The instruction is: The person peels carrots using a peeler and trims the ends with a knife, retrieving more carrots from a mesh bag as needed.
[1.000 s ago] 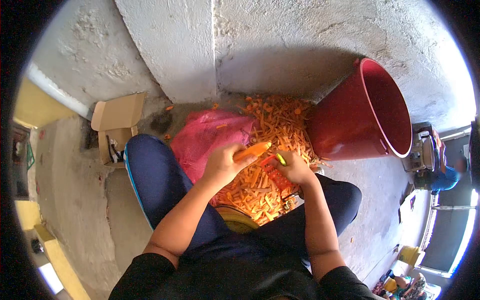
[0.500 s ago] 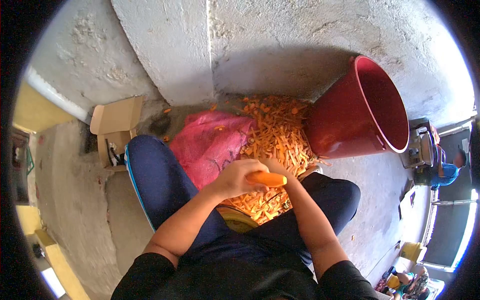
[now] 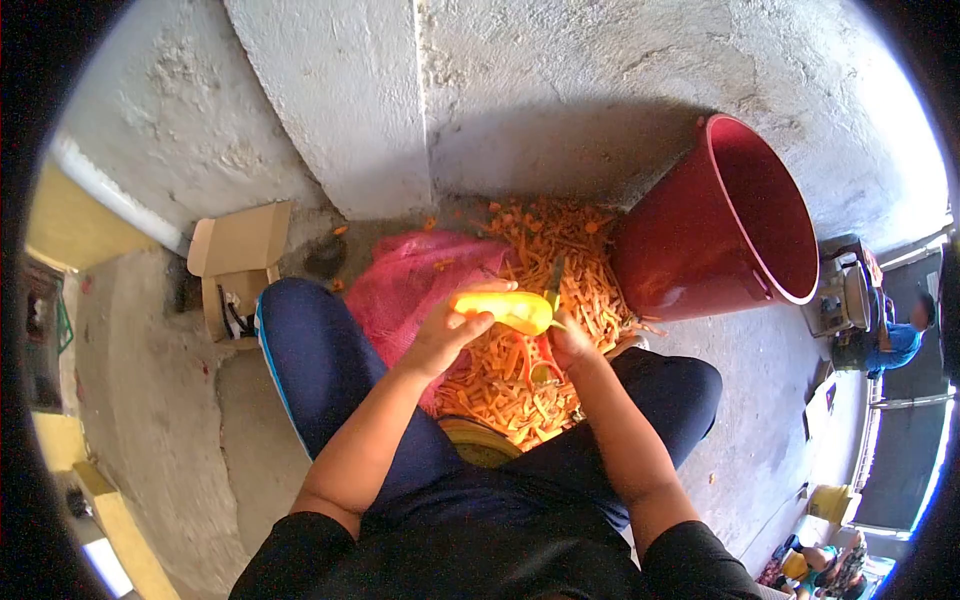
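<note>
My left hand (image 3: 443, 338) is wrapped round a thick, peeled carrot (image 3: 505, 310), brightly lit, its blunt end pointing to the right. Close by that end, my right hand (image 3: 572, 340) is closed on a knife (image 3: 555, 280), whose narrow dark blade points up and away from me. A red, loop-shaped tool (image 3: 538, 362) shows just under the right hand, against the peelings; I cannot tell whether the fingers hold it too. Below both hands lies a wide heap of carrot peelings (image 3: 520, 400) and cut pieces, between my legs and back to the wall.
A pink mesh sack (image 3: 400, 285) lies left of the heap. A large red tub (image 3: 670, 240) leans tilted at the right. The rim of a yellowish container (image 3: 480, 445) shows near my lap. An opened cardboard box (image 3: 235, 245) sits left. Another person (image 3: 900, 340) is far right.
The carrot has shifted left and up in my left hand. My right hand has turned into view beside the carrot's end, and the dark blade and red tool now show.
</note>
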A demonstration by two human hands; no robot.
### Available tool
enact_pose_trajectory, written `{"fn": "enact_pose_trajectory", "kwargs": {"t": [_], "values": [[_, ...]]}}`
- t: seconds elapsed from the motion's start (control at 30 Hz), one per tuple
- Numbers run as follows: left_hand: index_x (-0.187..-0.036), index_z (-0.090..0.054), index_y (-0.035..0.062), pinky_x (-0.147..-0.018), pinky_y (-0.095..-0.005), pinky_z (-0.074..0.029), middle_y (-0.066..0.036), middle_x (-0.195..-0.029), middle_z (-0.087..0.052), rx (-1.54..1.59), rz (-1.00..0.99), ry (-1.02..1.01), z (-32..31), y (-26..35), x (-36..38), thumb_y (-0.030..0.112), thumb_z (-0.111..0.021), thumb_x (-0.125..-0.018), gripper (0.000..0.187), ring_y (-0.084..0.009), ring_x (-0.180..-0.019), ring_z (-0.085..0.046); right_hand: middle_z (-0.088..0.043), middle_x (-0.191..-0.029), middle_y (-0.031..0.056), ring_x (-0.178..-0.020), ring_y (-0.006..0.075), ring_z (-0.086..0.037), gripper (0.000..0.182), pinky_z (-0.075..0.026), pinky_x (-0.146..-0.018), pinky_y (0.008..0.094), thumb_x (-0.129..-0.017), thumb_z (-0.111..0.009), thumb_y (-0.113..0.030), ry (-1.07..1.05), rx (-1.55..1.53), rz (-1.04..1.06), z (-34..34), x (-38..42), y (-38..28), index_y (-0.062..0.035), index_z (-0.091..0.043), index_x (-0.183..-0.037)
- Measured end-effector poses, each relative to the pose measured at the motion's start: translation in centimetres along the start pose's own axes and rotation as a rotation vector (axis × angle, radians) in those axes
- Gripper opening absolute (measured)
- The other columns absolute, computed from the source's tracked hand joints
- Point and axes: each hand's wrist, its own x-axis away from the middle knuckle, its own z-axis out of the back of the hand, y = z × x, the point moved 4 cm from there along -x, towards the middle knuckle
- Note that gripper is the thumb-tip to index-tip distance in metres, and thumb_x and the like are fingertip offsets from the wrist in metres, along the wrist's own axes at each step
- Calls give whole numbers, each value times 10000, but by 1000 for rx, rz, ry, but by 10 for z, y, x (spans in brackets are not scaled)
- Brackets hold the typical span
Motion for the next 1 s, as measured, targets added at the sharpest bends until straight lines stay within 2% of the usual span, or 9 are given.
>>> {"fn": "enact_pose_trajectory", "kwargs": {"t": [0.07,0.27,0.37,0.57,0.67,0.77,0.9,0.97,1.0], "values": [[-1145,-480,20,-860,-282,-383,-78,-1147,-485,134,202,-37,-3,1,3,138,-548,-789,381,-150,-1057,-451,-590,-869,64,-719,135,-572,303,-461,-586,237,-827,-458,-232,25,-9,38,9,2,-11,-28,-520,-1042],[-1103,-510,9,-758,-244,-427,-55,-960,-583,16,363,-93,-3,-1,8,138,-618,-735,404,-118,-846,-548,-591,-828,84,-667,161,-579,268,-479,-571,275,-832,-459,-176,143,71,110,-2,20,-36,1,-514,-1026],[-1042,-549,7,-707,-245,-428,-57,-867,-602,-476,412,-195,13,-11,11,183,-670,-693,410,-104,-774,-551,-580,-829,102,-710,190,-586,189,-495,-620,298,-815,-488,-109,188,58,148,1,23,-37,-10,-496,-976],[-1001,-558,11,-698,-259,-423,-63,-829,-607,-594,396,-338,12,0,15,221,-686,-676,408,-116,-756,-554,-566,-775,66,-687,185,-584,108,-500,-594,292,-809,-512,-97,224,159,166,-3,32,-44,-36,-481,-894],[-1039,-528,6,-760,-264,-421,-38,-824,-604,-491,566,-408,2,2,18,169,-677,-688,415,-123,-770,-546,-580,-758,67,-645,159,-572,165,-467,-566,278,-816,-505,-139,254,329,196,-6,36,-49,-4,-522,-909],[-1047,-517,16,-777,-265,-409,-36,-864,-599,-429,506,-275,-4,-46,22,158,-683,-681,426,-121,-811,-538,-598,-760,57,-616,128,-553,224,-441,-569,255,-827,-505,-202,244,540,293,-9,33,-43,-4,-567,-912],[-970,-556,41,-796,-261,-398,-21,-890,-593,-415,470,-190,-9,-26,16,152,-708,-659,364,-119,-835,-534,-603,-749,38,-610,116,-529,219,-427,-565,274,-824,-520,-211,276,753,286,-19,36,-46,-17,-580,-904],[-943,-576,65,-747,-258,-419,-31,-859,-612,-436,331,-74,4,-37,13,150,-703,-660,322,-119,-793,-556,-600,-724,45,-616,113,-529,220,-427,-565,288,-819,-524,-202,343,865,276,-39,50,-69,-9,-577,-910],[-943,-578,70,-741,-256,-420,-28,-855,-613,-452,306,-23,9,-36,10,155,-704,-659,322,-115,-788,-556,-603,-706,102,-631,173,-569,207,-437,-579,329,-792,-546,-207,342,967,331,-11,36,-58,-35,-578,-903]]}}
